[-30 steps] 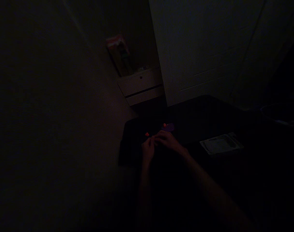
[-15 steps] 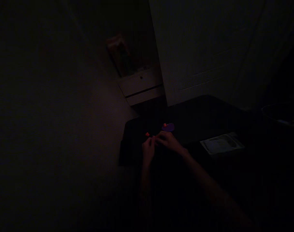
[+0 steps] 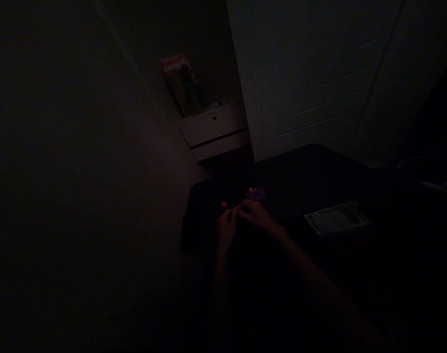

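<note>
Dim light leaves little visible beyond a dark tabletop (image 3: 311, 166) near a pale door (image 3: 311, 73) and a small drawer unit (image 3: 216, 131). On it the left hand (image 3: 226, 228) and right hand (image 3: 256, 215) meet fingertip to fingertip — what they pinch cannot be told. Just beyond lie a small red piece (image 3: 223, 204) and a purple piece (image 3: 256, 193); a clear packet (image 3: 335, 218) lies well to the right.

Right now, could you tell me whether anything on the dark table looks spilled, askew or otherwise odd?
Nothing plainly stands out. The left hand and right hand meet beside two small red pieces and a purple piece; a flat pale packet lies apart. It is too dark to judge more.
</note>
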Available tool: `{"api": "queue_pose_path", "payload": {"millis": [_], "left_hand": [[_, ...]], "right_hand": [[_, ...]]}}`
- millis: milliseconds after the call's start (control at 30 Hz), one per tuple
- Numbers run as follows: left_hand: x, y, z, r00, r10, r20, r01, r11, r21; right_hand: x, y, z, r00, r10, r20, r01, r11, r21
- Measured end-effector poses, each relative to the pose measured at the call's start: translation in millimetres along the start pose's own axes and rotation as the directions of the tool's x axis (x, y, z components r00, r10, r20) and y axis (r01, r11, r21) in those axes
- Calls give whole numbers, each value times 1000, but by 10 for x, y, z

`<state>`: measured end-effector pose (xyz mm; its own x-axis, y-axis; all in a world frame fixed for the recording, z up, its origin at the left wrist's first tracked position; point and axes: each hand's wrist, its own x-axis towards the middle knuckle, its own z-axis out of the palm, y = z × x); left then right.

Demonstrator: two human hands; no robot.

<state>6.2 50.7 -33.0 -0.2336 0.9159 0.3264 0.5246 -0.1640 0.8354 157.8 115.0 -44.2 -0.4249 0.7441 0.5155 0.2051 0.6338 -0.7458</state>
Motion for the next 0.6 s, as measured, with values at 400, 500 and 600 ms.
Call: {"api": "queue_pose_path", "payload": {"millis": [400, 500, 600], "left_hand": [[30, -35, 31, 1000, -18, -19, 17, 998, -61], [19, -108, 52, 998, -40, -37, 37, 997, -68], [13, -128, 69, 997, -60, -51, 57, 997, -56]], "right_hand": [[10, -7, 1, 999, 8, -47, -10, 999, -33], [-1, 74, 35, 992, 39, -118, -42, 999, -24], [11, 139, 27, 969, 106, -222, -99, 994, 42]]}}
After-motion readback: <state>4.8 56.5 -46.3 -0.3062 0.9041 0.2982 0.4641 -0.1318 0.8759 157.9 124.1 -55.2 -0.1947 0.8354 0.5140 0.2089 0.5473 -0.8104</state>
